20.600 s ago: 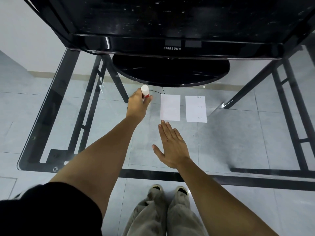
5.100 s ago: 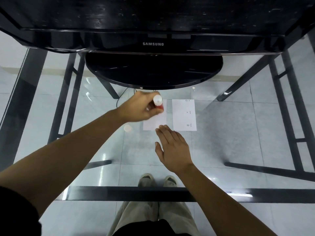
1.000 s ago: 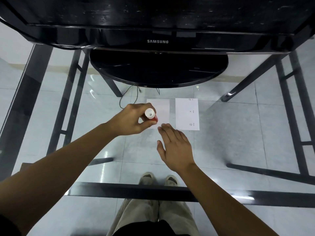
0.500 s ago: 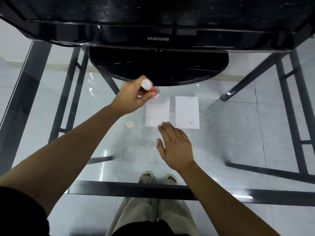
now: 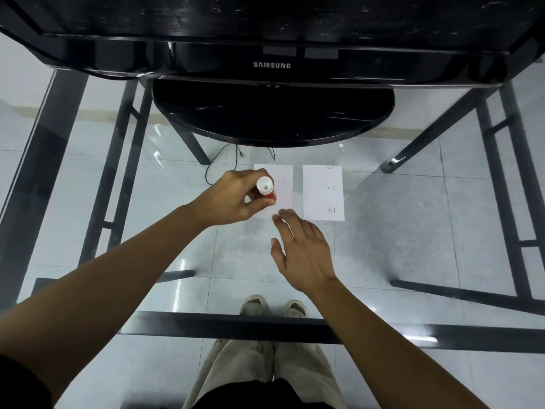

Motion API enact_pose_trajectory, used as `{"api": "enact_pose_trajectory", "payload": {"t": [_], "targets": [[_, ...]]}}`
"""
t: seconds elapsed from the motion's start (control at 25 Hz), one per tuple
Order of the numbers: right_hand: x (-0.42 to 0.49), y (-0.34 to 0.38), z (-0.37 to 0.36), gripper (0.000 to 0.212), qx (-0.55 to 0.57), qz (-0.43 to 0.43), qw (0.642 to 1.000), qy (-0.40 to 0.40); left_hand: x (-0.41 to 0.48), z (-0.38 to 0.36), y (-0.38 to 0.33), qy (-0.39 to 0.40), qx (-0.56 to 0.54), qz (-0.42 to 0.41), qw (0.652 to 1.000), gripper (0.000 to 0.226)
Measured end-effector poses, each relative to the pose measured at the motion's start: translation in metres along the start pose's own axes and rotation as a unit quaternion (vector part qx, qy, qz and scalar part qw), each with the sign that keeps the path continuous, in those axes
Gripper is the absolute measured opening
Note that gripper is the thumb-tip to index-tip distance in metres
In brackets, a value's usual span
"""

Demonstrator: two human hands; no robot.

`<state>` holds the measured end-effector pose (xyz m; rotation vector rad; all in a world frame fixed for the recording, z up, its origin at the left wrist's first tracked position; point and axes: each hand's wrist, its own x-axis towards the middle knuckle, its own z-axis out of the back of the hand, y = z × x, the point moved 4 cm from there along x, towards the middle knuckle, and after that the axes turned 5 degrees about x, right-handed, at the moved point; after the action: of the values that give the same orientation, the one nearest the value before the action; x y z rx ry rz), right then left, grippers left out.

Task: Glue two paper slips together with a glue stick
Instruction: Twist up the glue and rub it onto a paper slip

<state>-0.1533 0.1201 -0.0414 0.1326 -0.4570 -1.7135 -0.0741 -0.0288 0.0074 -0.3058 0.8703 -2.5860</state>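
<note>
Two white paper slips lie side by side on a glass table. My left hand [image 5: 236, 199] grips a red glue stick with a white end [image 5: 265, 188], held tip-down over the left slip [image 5: 283, 184]; the tip itself is hidden. The right slip [image 5: 323, 191] carries small printed marks along its right side and nothing touches it. My right hand [image 5: 302, 252] lies flat with fingers spread, its fingertips at the near edge of the left slip.
A black Samsung monitor [image 5: 271, 63] on a round black base [image 5: 274, 113] stands just behind the slips. A thin black cable [image 5: 224, 160] runs near the left slip. The table's dark front edge [image 5: 265, 327] crosses below my hands.
My left hand has brought the glue stick back toward me, from the far top edge of the left slip down over its middle. My right hand has stayed where it was.
</note>
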Motion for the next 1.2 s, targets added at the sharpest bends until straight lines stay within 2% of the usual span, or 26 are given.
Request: {"api": "enact_pose_trajectory", "payload": {"t": [0.12, 0.28, 0.44, 0.6, 0.76, 0.92, 1.08, 1.2], "targets": [[0.0, 0.001, 0.001, 0.037, -0.006, 0.001, 1.0, -0.004, 0.001, 0.005, 0.0, -0.031, -0.033, 0.01, 0.999, 0.019], [-0.001, 0.002, 0.002, 0.039, -0.013, -0.002, 1.0, -0.002, 0.0, -0.004, -0.007, 0.027, -0.011, -0.014, 0.999, 0.022], [-0.001, 0.002, 0.003, 0.04, -0.017, -0.002, 1.0, 0.007, 0.008, 0.001, -0.005, 0.006, -0.009, -0.012, 1.0, 0.021], [-0.001, 0.002, 0.002, 0.04, -0.002, -0.007, 1.0, 0.016, 0.007, -0.006, -0.01, 0.051, 0.011, -0.033, 0.998, 0.024], [-0.001, 0.002, 0.002, 0.039, -0.007, 0.0, 1.0, -0.005, 0.014, -0.002, -0.005, 0.014, 0.02, -0.019, 1.0, 0.022], [-0.001, 0.001, 0.0, 0.039, -0.012, 0.002, 1.0, -0.008, 0.013, -0.009, -0.009, 0.056, 0.016, -0.032, 0.998, 0.021], [-0.002, 0.0, 0.0, 0.039, -0.011, 0.003, 1.0, -0.008, 0.023, -0.003, -0.005, 0.02, 0.036, -0.023, 0.999, 0.022], [-0.002, 0.0, 0.0, 0.039, -0.005, -0.001, 1.0, -0.001, 0.023, -0.002, -0.009, 0.027, 0.03, -0.038, 0.998, 0.025]]}}
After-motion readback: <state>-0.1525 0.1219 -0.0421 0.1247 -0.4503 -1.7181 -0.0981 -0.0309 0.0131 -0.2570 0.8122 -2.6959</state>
